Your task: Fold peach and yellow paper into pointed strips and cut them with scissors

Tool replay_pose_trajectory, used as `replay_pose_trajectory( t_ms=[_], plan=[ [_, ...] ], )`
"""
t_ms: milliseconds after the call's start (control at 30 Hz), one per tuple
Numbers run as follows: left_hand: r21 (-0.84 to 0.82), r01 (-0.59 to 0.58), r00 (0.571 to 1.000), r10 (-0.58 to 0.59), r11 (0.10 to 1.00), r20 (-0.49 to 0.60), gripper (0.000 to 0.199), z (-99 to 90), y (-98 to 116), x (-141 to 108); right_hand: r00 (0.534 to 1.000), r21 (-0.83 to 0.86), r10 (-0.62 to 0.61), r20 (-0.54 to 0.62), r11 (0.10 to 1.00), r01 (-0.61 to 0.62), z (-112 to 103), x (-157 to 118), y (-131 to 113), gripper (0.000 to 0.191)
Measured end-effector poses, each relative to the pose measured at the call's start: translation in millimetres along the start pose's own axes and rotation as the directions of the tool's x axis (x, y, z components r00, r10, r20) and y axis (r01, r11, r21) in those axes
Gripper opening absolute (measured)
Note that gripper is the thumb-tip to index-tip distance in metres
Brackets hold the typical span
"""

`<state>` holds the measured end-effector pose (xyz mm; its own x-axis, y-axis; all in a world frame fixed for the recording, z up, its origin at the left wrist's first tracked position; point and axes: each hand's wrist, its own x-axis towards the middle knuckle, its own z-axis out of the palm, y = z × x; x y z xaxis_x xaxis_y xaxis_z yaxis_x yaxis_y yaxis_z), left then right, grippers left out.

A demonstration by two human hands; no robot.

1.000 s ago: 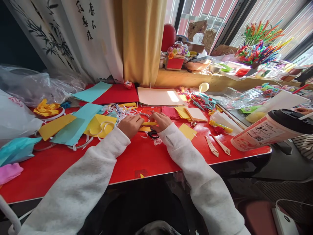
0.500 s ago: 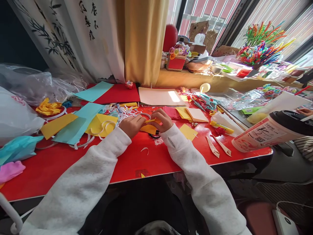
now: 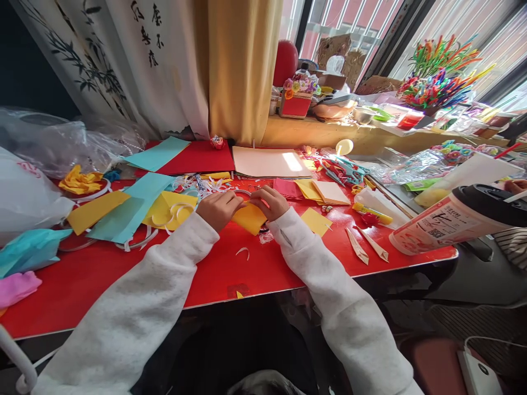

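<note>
Between my two hands hangs a piece of yellow paper (image 3: 249, 219), bent and facing me. My left hand (image 3: 220, 209) pinches its upper left edge. On the other side, my right hand (image 3: 269, 203) grips the upper right edge, with thumb and fingers together. Behind the fingers a thin pale ring (image 3: 242, 192) shows in part; whether it touches the paper I cannot tell. A dark object, mostly hidden, lies under the paper. Left of my left hand is a yellow sheet (image 3: 167, 211) with curled white strips on it.
Blue paper (image 3: 134, 208) lies to the left. Folded paper pieces (image 3: 329, 192), a yellow square (image 3: 316, 221) and two folded pale points (image 3: 366, 245) are on the right. A tilted paper cup (image 3: 448, 219) stands at the table's right end. Scissors (image 3: 341, 169) lie farther back.
The yellow paper has turned so that more of its face shows toward me. My right hand has shifted slightly left, fingers closer to the top edge.
</note>
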<state>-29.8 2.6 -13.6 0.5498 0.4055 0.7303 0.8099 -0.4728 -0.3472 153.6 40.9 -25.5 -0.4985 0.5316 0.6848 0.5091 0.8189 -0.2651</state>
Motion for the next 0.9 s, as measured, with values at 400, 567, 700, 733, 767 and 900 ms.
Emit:
replay_pose_trajectory(
  t_ms=[400,567,700,733,767,900],
  plan=[
    [-0.273,0.186,0.981,-0.16,0.944,0.113,0.021,3.6,2.4,-0.8,0.987,-0.018,-0.112,0.113,0.993,0.115,3.4,-0.2,5.1,0.029],
    [-0.452,0.456,0.884,-0.335,0.767,0.325,0.027,-1.1,2.9,2.5,0.993,-0.009,0.044,0.112,0.999,-0.044,7.0,-1.6,6.6,0.037],
    [-0.447,0.741,0.659,-0.411,0.502,0.63,0.049,3.7,-4.4,1.2,0.984,0.028,0.177,0.028,0.984,-0.178,5.7,-0.3,10.1,0.039],
    [-0.449,0.784,0.611,-0.403,0.429,0.681,0.051,6.0,-7.1,0.2,0.977,0.04,0.213,0.004,0.976,-0.213,4.8,0.1,11.0,0.037],
    [-0.458,0.808,0.584,-0.398,0.371,0.707,0.05,8.4,-9.7,-0.9,0.969,0.06,0.248,-0.017,0.967,-0.247,3.8,0.6,11.7,0.035],
    [-0.497,0.764,0.645,-0.463,0.412,0.608,0.04,13.2,-15.5,-3.4,0.928,0.175,0.371,-0.025,0.916,-0.362,0.4,2.1,11.8,0.027]
  ],
)
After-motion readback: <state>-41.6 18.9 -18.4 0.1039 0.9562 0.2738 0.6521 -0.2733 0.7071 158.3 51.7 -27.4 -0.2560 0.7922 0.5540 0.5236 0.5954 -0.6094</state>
